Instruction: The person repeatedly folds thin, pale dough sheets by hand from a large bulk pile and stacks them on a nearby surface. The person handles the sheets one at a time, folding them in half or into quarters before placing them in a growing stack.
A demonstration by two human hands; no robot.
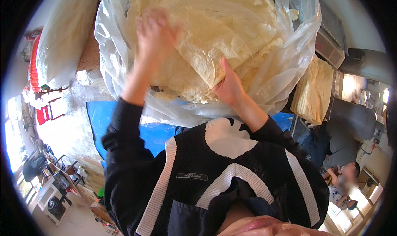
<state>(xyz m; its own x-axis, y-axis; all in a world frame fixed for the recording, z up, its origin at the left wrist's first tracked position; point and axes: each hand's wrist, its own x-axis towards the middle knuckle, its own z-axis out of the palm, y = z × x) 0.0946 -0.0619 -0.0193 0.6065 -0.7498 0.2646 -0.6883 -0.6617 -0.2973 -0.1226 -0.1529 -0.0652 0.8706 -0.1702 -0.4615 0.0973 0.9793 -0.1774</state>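
A wide stack of thin, pale flatbread sheets (pixel 198 25) lies inside an opened clear plastic bag (pixel 114 46). My right hand (pixel 229 85) pinches the pointed near corner of a folded flatbread sheet (pixel 207 62), thumb beside its upper face and fingers partly hidden under it. Motion blurs my left hand (pixel 156 31), which is over the left part of the bread with its thumb spread from the fingers; I see nothing held in it. Whether it touches the sheet is unclear.
Another plastic-wrapped bundle (pixel 66 34) is at upper left. A folded flatbread stack (pixel 313 90) stands at right, near a metal appliance (pixel 332 40). Blue sheeting (pixel 158 136) lies below the bag. Other people (pixel 344 171) are at far right, and a fan (pixel 55 205) is at lower left.
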